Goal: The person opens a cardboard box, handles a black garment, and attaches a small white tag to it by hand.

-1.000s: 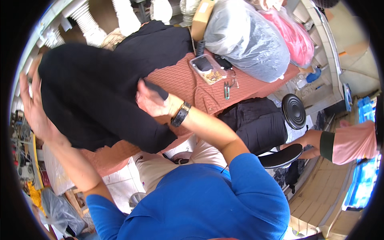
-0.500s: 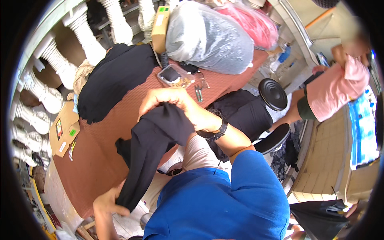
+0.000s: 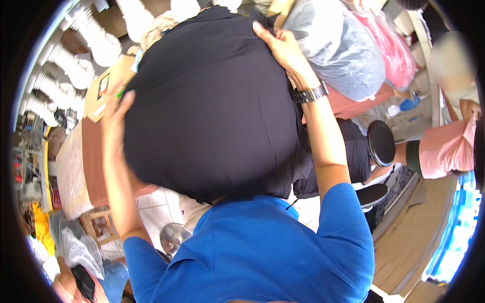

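- Well, the black garment spreads wide before me, covering most of the brown table.
- At two o'clock, grey and pink sacks crowd the table's far edge.
- At three, a black stool and a pink-sleeved person narrow the aisle.
- My left hand and right hand each grip a garment edge, fingers closed.

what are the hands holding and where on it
A black garment, spread wide: the left hand grips its left edge, the right hand its upper right edge.
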The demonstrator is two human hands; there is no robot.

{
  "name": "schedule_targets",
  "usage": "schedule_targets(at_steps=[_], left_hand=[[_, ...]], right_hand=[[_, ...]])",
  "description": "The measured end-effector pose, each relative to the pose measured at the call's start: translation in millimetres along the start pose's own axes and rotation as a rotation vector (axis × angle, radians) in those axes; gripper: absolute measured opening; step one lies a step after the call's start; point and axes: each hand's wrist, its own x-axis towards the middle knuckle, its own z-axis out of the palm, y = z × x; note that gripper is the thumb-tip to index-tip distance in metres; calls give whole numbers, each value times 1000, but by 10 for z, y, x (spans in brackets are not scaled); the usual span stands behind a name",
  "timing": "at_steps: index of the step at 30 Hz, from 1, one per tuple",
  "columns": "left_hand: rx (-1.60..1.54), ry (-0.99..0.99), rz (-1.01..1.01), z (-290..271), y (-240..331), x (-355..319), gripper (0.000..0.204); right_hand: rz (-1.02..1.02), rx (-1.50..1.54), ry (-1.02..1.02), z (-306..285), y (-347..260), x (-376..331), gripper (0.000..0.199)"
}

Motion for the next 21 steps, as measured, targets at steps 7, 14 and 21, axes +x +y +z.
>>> schedule_targets(at_steps=[7, 14, 21], left_hand=[[361, -95, -41, 666, -1941, 353, 77], [469, 231, 168, 530, -1439, -1064, 46], [-163, 343, -645, 782, -1778, -2656, 46]], right_hand=[[17, -771, 24, 572, 2188, 387, 64], [-380, -737, 201, 286, 2069, -783, 47], [13, -748, 499, -167, 2304, -1857, 48]])
